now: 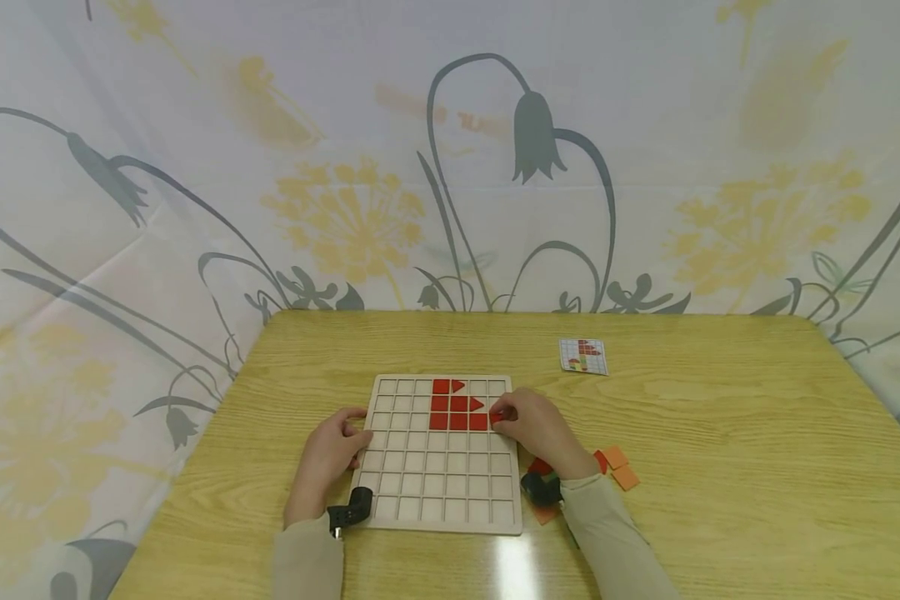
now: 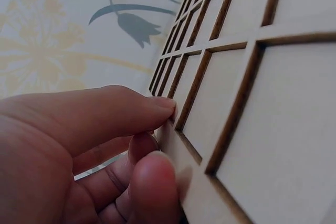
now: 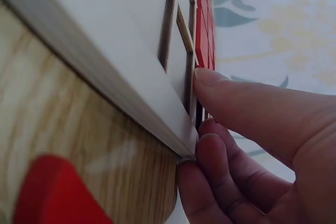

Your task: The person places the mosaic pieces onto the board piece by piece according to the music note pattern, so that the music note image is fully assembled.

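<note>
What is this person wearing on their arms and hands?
Both arms wear long beige sleeves reaching the wrists. A small black camera is strapped at the left wrist and another at the right. The left hand and right hand are bare: no gloves, no rings visible.

- Head view looks forward and down from the near side over the table (image 1: 720, 433).
- Both wrist views sit very near the grid board (image 1: 438, 462), which all views share.

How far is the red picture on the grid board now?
Done: red tiles fill parts of the top three rows of the grid board. In hand: the right hand presses a red piece at the third row's right end; the left hand holds the board's left edge. Left: loose orange pieces and the pattern card show more colours.
</note>
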`<state>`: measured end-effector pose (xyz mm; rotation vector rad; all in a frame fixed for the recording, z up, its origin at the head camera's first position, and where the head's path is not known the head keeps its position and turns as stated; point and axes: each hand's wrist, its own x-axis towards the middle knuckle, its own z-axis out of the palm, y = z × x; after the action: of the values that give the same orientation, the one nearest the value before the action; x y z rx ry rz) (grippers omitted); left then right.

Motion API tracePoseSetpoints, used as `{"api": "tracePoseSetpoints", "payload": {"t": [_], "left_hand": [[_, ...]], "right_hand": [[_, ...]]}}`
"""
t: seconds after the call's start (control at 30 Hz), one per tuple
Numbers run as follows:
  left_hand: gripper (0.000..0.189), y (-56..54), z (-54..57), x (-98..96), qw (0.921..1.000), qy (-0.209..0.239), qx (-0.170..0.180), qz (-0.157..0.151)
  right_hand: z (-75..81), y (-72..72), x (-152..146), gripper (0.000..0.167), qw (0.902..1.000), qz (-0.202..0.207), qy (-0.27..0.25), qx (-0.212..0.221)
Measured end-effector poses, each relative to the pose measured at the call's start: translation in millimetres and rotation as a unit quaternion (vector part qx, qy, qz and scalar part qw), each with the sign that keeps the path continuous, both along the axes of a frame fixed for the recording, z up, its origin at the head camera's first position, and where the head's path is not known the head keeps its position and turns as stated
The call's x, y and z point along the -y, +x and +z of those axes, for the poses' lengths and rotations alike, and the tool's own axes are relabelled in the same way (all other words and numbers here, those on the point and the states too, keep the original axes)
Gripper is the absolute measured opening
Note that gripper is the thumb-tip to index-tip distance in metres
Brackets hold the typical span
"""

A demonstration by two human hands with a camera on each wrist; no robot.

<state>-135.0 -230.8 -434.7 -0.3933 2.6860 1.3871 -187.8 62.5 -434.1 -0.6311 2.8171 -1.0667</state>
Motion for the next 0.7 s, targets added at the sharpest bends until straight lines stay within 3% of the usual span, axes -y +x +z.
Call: {"api": "tracePoseSetpoints", "payload": {"t": [0.7], "left_hand": [[0.040, -0.7, 0.8, 1.3, 0.9999, 0.010, 0.005, -0.001]], "right_hand": [[0.9, -0.7, -1.2, 0.012, 0.9999, 0.009, -0.007, 0.008]]}}
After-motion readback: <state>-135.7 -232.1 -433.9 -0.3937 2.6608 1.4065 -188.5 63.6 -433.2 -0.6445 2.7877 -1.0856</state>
